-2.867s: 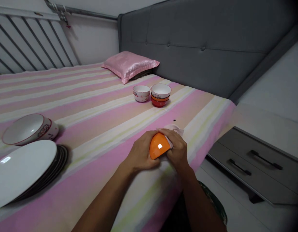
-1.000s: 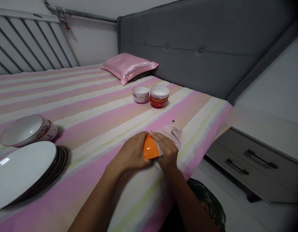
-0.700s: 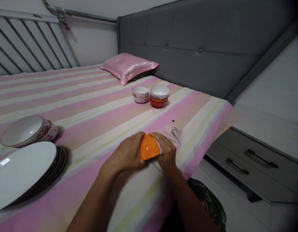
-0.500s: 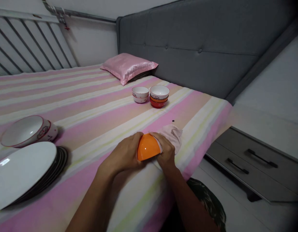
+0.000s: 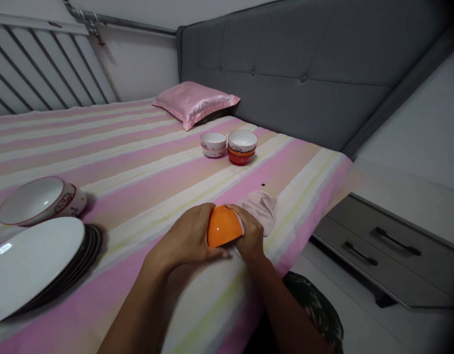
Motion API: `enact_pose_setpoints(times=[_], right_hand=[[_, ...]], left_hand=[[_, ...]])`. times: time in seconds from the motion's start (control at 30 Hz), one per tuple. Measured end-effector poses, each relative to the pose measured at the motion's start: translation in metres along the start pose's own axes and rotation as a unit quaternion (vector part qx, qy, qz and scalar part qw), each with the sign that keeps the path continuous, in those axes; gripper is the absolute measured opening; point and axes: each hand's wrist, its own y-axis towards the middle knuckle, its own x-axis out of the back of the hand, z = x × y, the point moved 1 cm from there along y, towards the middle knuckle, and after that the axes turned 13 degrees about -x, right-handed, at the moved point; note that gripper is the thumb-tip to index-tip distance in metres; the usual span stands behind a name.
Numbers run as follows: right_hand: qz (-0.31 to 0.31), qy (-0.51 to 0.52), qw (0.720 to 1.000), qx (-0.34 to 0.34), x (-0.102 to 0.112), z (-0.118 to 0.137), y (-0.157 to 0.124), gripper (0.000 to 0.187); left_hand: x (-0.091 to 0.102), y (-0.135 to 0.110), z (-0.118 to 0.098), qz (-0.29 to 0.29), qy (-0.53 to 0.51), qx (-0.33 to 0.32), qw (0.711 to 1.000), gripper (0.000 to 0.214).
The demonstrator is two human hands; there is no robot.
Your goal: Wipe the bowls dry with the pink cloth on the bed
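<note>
An orange bowl [image 5: 221,227] is held upside down just above the striped bed sheet [image 5: 146,167], near its front edge. My left hand [image 5: 186,238] grips the bowl's left side. My right hand [image 5: 249,236] presses a pale pink cloth [image 5: 262,209] against the bowl's right side; the cloth trails out onto the sheet behind the hand.
Farther back stand a small white bowl [image 5: 212,144] and a stack of three bowls [image 5: 242,146]. At the left lie a stack of plates [image 5: 35,265] and a large white bowl [image 5: 41,200]. A pink pillow [image 5: 195,102], grey headboard [image 5: 304,69] and grey drawers [image 5: 382,246] at right.
The orange bowl has shifted a little left and turned in my hands. More of the cloth now lies on the sheet behind my right hand.
</note>
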Motion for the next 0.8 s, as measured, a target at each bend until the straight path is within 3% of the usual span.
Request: enact_pose_setpoints(times=[0.2, 0.33, 0.5, 0.8], right_hand=[[-0.052, -0.082, 0.991, 0.097, -0.003, 0.01, -0.007, 0.036], [-0.047, -0.11, 0.985, 0.128, -0.005, 0.016, -0.012, 0.037], [-0.061, -0.095, 0.985, 0.13, -0.005, 0.02, -0.01, 0.038], [-0.07, -0.064, 0.99, 0.103, 0.001, 0.015, -0.002, 0.038]], left_hand=[[-0.006, 0.005, -0.02, -0.003, 0.091, 0.038, 0.995, 0.058], [-0.011, 0.004, -0.028, 0.019, 0.133, 0.069, 0.989, 0.05], [-0.01, 0.004, -0.029, 0.012, 0.124, 0.084, 0.989, 0.044], [-0.009, 0.013, -0.025, -0.046, 0.061, 0.092, 0.993, 0.054]])
